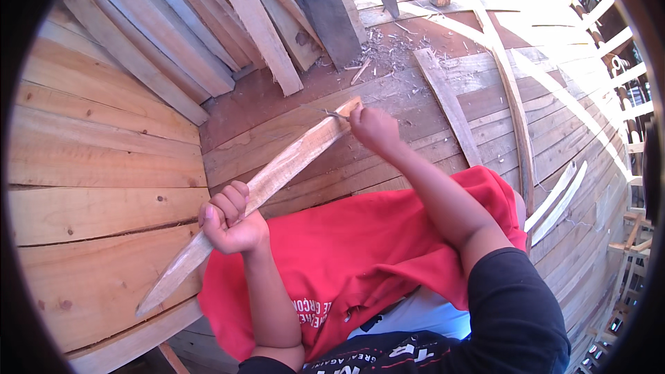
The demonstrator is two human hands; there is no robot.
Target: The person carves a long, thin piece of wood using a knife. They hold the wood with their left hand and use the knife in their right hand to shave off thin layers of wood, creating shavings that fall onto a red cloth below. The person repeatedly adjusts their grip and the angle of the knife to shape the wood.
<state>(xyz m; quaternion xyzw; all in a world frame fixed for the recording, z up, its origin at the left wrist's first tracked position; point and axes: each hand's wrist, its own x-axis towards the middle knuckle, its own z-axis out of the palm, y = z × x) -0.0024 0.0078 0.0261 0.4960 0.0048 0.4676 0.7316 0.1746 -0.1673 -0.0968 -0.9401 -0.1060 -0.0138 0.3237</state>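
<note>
From where I stand I count one left hand [235,225] and one right hand [374,128], two dark sleeves [519,294], one tapered stick [294,156], one blade [335,114], one red cloth [360,235], two pale curved strips [552,197], two loose boards [448,107], and too many leaning planks [258,28] to tally surely.

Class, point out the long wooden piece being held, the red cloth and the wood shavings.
Wooden piece [291,159], head view: its long face.
Red cloth [353,239], head view: its middle.
Wood shavings [393,52], head view: middle of the scatter.
</note>
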